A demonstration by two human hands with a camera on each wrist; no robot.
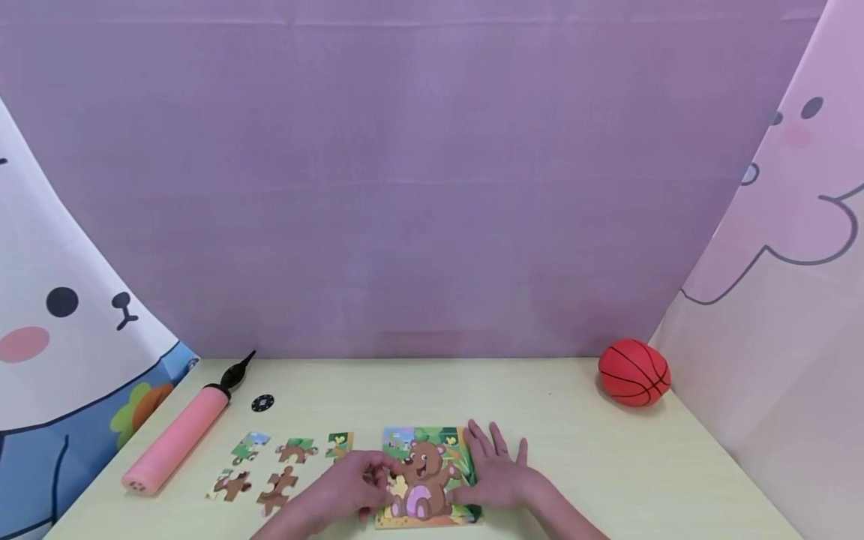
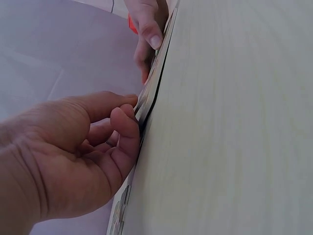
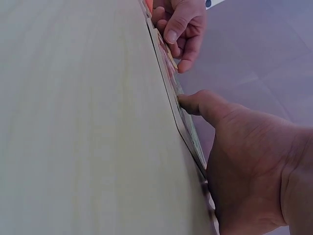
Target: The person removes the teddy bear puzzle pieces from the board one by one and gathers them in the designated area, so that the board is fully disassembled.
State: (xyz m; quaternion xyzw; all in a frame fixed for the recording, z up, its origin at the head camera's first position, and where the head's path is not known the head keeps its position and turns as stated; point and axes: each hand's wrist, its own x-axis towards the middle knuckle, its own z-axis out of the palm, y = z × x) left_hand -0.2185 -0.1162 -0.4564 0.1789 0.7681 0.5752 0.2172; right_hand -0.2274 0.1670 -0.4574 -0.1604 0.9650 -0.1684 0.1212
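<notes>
Brown bear puzzle point(image 1: 424, 487) — left hand point(image 1: 356, 480) pinching its left edge, right hand point(image 1: 501, 478) splayed on its right

The puzzle point(image 1: 425, 480) looks smooth, the table point(image 1: 607, 465) wood-grained, the backdrop point(image 1: 432, 187) matt cloth.

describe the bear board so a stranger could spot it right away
On the pale table, look to the bottom middle of the head view. Between the left hand and right hand lies a board picturing a smiling brown bear. It is far larger than the loose puzzle pieces left of it.
</notes>
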